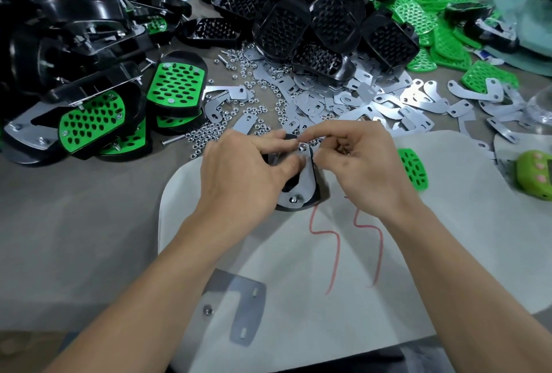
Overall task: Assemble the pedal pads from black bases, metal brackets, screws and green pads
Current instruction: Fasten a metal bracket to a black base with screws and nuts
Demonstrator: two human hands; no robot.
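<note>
The left hand (pixel 248 169) has its grip clenched around a black base (pixel 298 207) lying on a white sheet (pixel 448 223) spread over the bench (pixel 74 208). Its thumb presses on the metal bracket (pixel 306 181) that lies across the base. The right hand (pixel 361 160) comes in from the right of the base, with its fingers curled. The tips of its index finger and thumb meet at the upper nut (pixel 302 147), at the bracket's far end, pinching it. A lower nut (pixel 293 199) sits at the bracket's near end.

Just right of the base, past the right hand, a single green pad (pixel 413 169) lies on the sheet. Further right is a small green gadget with pink buttons (pixel 534 175). Two red squiggles (pixel 334 241) are drawn on the sheet nearer the person than the base. Nearer still lies a loose bracket (pixel 248 307) with a nut (pixel 207 310) beside it.

Just beyond the base, hex nuts (pixel 257 109) are scattered over the bench. A spread of loose brackets (pixel 388 97) lies beyond it and to the right. Farther back is a heap of bare black bases (pixel 313 26), and a pile of green pads (pixel 418 14) sits to the right of that heap. Left of the base lie finished pedal pads (pixel 176 85), green faces set in black.
</note>
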